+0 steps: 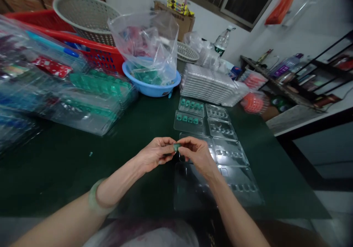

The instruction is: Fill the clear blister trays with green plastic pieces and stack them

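Both hands meet over the dark green table [132,118], just left of the clear plastic trays. Pinched between the fingertips of my left hand [156,153] and my right hand [198,154] is a small green piece [176,147]. Under and beside my right hand lie open clear trays [231,152]. Farther back, a tray [190,125] holds a row of several green pieces, and another tray [191,106] behind it also holds green pieces. A tiny green bit [91,154] lies on the table to the left of my left hand.
Behind stands a blue basin [154,89] with green pieces and a plastic bag [149,37]. Stacked clear trays [206,83] are right of it. Plastic packages [93,107] pile up at left, before a red basket [110,57]. A shelf [281,85] stands at right.
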`<state>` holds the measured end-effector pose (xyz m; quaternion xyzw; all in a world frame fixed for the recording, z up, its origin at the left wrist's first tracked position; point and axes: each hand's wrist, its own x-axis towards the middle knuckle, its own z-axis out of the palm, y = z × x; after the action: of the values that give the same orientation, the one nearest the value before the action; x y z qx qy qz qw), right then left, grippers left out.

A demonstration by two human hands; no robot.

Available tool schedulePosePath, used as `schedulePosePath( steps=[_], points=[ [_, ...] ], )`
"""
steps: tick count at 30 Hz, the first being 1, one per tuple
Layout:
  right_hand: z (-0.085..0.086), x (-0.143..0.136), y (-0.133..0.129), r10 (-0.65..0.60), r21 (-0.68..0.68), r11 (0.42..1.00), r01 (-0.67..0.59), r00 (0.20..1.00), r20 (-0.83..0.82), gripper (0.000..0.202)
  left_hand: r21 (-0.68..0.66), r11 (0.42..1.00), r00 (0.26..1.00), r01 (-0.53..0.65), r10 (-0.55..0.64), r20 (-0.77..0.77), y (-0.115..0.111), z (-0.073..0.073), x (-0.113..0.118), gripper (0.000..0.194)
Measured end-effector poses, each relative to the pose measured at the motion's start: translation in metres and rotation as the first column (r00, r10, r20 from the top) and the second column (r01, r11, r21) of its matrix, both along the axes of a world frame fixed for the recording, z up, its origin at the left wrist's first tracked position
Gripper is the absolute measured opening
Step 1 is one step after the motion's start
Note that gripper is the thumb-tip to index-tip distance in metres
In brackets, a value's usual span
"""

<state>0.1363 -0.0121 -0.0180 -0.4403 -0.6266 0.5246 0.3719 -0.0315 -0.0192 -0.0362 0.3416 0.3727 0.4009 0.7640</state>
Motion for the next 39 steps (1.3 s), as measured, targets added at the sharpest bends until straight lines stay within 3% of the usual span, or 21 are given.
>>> schedulePosePath(
  steps=[3,6,8,12,21,32,36,39],
  points=[
    [0.001,0.028,0.030,-0.145,0.148,0.980,0.133,0.986,0.078,0.028,-0.090,0.996,0.998,-0.025,0.030,0.055,0.001,0.004,-0.002,0.018],
    [-0.005,0.062,0.079,-0.411,0.448,0.853,0.268,0.874,0.259,0.028,-0.133,0.986,0.988,-0.097,0.112,0.110,0.004,0.005,-0.005,0.016],
    [-0.011,0.077,0.109,-0.458,0.547,0.811,0.208,0.807,0.373,0.027,-0.139,0.983,0.980,-0.122,0.142,0.142,0.005,0.004,-0.005,0.015],
    [-0.024,0.084,0.142,-0.421,0.562,0.821,0.098,0.769,0.481,0.025,-0.139,0.981,0.973,-0.137,0.160,0.167,0.007,0.001,-0.004,0.015],
    [-0.036,0.081,0.148,-0.339,0.548,0.831,-0.099,0.691,0.639,0.024,-0.138,0.980,0.972,-0.141,0.163,0.167,0.008,0.003,-0.005,0.013],
    [-0.043,0.081,0.153,-0.302,0.534,0.822,-0.200,0.641,0.705,0.021,-0.160,0.977,0.971,-0.137,0.165,0.174,0.009,-0.002,-0.003,0.015],
    [-0.030,0.084,0.144,-0.282,0.528,0.825,-0.200,0.664,0.693,0.046,-0.259,0.950,0.923,-0.173,0.248,0.294,0.011,-0.001,-0.003,0.017],
    [-0.008,0.072,0.116,-0.333,0.600,0.786,-0.147,0.717,0.612,0.057,-0.317,0.934,0.856,-0.163,0.293,0.425,0.010,0.002,-0.004,0.028]
  ],
)
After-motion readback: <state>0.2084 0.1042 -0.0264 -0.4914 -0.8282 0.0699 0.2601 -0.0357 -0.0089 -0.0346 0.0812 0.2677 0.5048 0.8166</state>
